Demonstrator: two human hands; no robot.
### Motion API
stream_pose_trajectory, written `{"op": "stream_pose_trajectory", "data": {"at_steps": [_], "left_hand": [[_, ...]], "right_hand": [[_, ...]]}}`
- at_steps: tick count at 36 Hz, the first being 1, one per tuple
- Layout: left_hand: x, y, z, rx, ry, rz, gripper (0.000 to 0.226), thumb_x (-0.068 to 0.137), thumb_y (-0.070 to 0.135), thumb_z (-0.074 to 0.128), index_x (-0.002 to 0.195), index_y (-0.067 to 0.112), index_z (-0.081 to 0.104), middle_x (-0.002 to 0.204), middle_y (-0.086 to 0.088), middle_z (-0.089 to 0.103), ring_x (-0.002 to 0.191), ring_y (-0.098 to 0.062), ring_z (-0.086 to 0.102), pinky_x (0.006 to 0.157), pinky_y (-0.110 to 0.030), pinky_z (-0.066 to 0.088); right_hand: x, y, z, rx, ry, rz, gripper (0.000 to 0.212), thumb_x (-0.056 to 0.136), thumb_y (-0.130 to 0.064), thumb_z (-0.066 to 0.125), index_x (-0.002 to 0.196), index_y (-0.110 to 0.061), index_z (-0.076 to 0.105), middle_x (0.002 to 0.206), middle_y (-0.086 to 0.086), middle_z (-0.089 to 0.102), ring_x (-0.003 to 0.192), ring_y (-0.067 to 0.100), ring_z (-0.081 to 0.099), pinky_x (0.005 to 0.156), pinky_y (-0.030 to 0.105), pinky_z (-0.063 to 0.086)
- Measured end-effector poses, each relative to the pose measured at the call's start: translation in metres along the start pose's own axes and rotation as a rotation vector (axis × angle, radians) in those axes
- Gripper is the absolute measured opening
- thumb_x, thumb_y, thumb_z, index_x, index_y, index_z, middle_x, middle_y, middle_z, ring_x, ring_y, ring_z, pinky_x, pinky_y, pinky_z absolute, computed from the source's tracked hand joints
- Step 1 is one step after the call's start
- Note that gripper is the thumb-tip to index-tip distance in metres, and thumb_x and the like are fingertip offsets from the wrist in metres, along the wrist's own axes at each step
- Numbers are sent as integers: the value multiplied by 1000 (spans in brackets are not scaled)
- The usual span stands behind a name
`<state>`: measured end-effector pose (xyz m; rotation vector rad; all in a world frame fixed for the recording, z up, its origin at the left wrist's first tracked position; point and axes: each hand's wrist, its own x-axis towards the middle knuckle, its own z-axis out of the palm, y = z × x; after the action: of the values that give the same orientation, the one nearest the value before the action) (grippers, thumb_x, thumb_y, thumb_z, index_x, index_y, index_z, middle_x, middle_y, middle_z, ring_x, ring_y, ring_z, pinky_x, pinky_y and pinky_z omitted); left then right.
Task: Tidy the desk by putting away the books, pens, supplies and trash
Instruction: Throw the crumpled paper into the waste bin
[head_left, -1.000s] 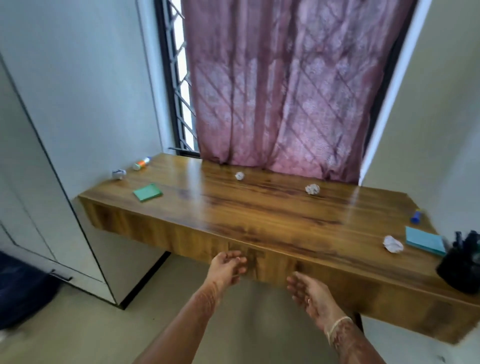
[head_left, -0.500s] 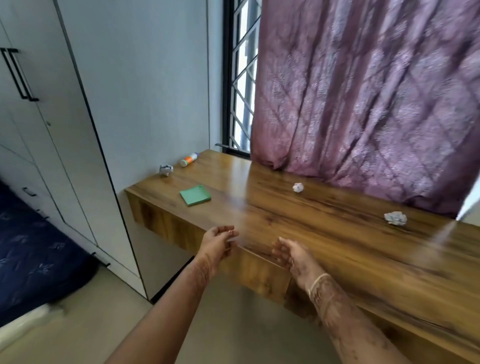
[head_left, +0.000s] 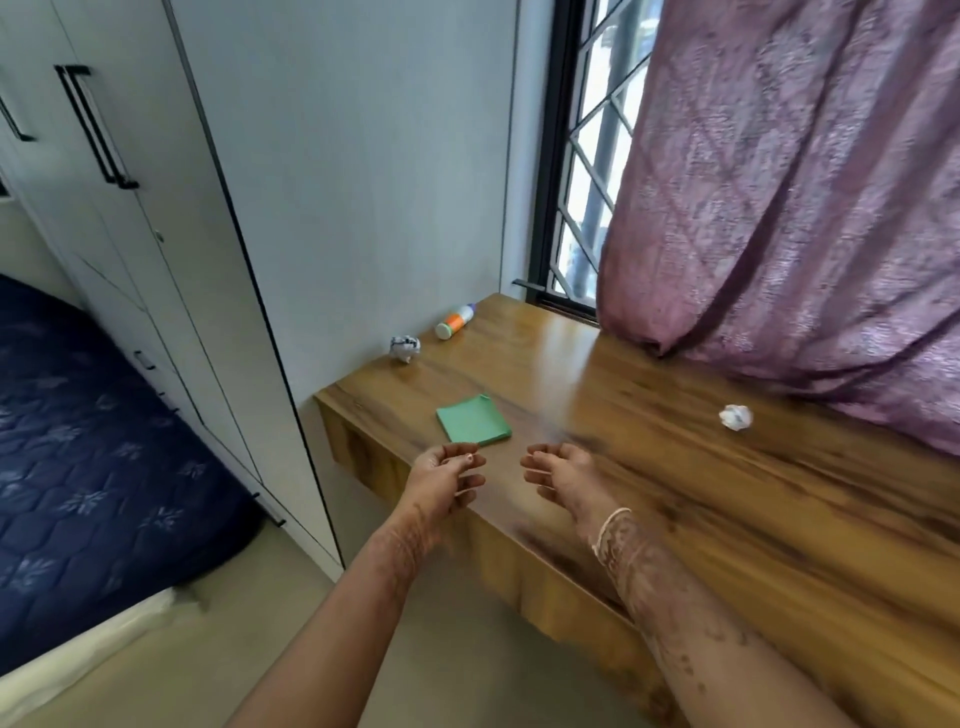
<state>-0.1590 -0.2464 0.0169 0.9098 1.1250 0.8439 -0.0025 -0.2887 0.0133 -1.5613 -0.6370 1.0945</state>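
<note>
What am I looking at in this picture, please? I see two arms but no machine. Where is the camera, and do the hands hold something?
There is no machine here: a person tidies a wooden desk with bare hands. The camera sits on the person's head and looks forward and down, so you see only the arms. The left hand and the right hand hover at the front edge of the desk, fingers loosely curled, and hold nothing. On the desk lie a green pad of notes just beyond the hands, a paper ball and a small orange-and-white tube on its side near the wall, and a second paper ball near the curtain.
</note>
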Motion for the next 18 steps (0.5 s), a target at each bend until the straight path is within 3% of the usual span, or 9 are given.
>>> {"op": "stream_pose_trajectory", "data": {"at_steps": [8, 11, 13, 18], "left_hand": [[60, 27, -16, -14, 119, 47, 14, 98, 8, 51, 103, 13, 63, 97, -3, 72, 79, -15, 65, 67, -27, 51], [83, 41, -24, 8, 152, 64, 13, 98, 9, 51, 100, 14, 63, 97, -3, 73, 79, -15, 65, 66, -26, 51], [98, 49, -30, 19, 175, 79, 13, 98, 10, 52, 101, 14, 64, 99, -4, 73, 78, -14, 65, 66, -26, 52], [140, 61, -35, 9, 261, 100, 13, 98, 8, 52, 99, 14, 63, 97, -4, 72, 72, -11, 62, 62, -24, 51]], "right_hand": [[80, -10, 34, -145, -31, -96, 14, 93, -4, 54, 92, -14, 63, 96, 7, 69, 71, 8, 60, 58, 16, 44], [111, -17, 41, -217, -12, -147, 17, 90, -2, 55, 87, -14, 66, 90, 6, 71, 71, 12, 63, 67, 23, 53], [131, -19, 43, -304, 28, -192, 22, 87, -6, 58, 77, -24, 66, 89, 2, 73, 79, 14, 67, 78, 32, 56], [164, -21, 43, -486, 46, -274, 17, 89, -15, 58, 83, -29, 66, 86, -11, 69, 83, 9, 63, 70, 24, 47]]}}
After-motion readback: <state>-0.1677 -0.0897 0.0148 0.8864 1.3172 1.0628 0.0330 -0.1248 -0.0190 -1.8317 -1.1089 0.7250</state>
